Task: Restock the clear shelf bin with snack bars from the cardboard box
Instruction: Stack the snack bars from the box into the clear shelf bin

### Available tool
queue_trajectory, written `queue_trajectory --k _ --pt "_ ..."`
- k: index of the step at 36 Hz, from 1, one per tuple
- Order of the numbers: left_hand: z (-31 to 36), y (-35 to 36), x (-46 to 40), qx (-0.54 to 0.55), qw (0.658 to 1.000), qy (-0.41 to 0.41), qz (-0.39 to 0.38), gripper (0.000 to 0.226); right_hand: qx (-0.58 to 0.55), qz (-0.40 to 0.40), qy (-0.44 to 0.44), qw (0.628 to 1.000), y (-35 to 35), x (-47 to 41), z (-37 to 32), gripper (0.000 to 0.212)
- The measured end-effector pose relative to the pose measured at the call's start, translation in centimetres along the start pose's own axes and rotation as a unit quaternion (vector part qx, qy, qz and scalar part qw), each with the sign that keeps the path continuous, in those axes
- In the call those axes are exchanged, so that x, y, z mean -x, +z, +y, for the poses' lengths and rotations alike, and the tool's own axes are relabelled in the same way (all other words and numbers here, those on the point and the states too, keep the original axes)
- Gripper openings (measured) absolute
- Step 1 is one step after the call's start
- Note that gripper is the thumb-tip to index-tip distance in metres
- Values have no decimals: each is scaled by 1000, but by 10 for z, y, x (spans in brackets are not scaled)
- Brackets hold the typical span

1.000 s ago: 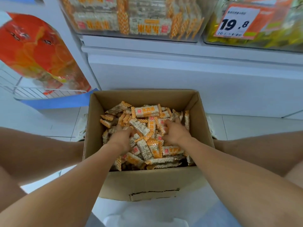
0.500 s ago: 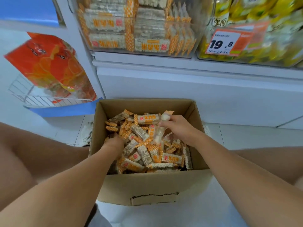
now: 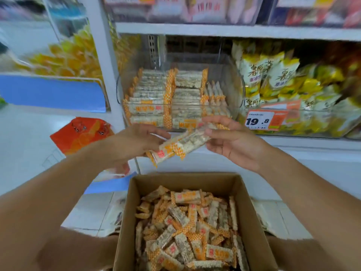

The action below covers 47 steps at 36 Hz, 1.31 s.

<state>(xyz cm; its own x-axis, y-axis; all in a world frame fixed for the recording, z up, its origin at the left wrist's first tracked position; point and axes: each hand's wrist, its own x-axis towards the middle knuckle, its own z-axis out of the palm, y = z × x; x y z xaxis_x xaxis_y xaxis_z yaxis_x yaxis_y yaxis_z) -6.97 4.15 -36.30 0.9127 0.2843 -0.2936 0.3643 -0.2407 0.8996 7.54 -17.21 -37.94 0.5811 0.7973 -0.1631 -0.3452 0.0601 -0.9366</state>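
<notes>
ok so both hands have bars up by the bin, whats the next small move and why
Probably carry the held bars forward and up over the front wall of the clear bin. Left hand and right hand hold them just in front of it, and space shows above the stacked rows.

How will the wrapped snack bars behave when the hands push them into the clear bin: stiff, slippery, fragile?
The snack bars stay straight between the left hand and right hand, so probably stiff and light. Their glossy wrappers may slide. The grainy filling looks brittle, so hard pushing into the clear bin might crack them.
</notes>
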Motion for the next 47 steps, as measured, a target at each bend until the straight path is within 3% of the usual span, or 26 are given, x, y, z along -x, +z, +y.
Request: queue_trajectory --k 6,10,12,15,19,22,28,34,38,47 --pt "49 -33 -19 115 990 74 20 31 50 45 -94 993 13 -32 -61 58" --pt "68 -42 -44 133 980 142 49 27 172 103 -128 971 8 -56 -75 61" --pt "74 -48 -58 72 970 190 134 22 204 128 -144 960 4 -75 -77 53" --pt "79 -59 -80 -81 919 258 288 18 259 115 -146 948 5 -103 -82 47" --pt "74 -83 -102 -127 889 263 352 20 376 56 -147 913 9 -125 -86 34" --pt "67 -91 -111 -126 896 242 351 20 423 -14 -138 895 10 -137 -84 32" --pt "54 -100 -126 -157 898 250 326 20 459 -63 -140 875 24 -159 -73 21" --pt "51 -99 -129 -124 897 249 343 21 448 -31 -163 879 30 -167 -77 22" --pt "54 -99 -121 -79 903 243 346 19 439 -62 -147 884 20 -161 -83 30" --pt "40 -99 -96 -55 946 189 257 15 478 -46 -150 864 10 -151 -78 27"
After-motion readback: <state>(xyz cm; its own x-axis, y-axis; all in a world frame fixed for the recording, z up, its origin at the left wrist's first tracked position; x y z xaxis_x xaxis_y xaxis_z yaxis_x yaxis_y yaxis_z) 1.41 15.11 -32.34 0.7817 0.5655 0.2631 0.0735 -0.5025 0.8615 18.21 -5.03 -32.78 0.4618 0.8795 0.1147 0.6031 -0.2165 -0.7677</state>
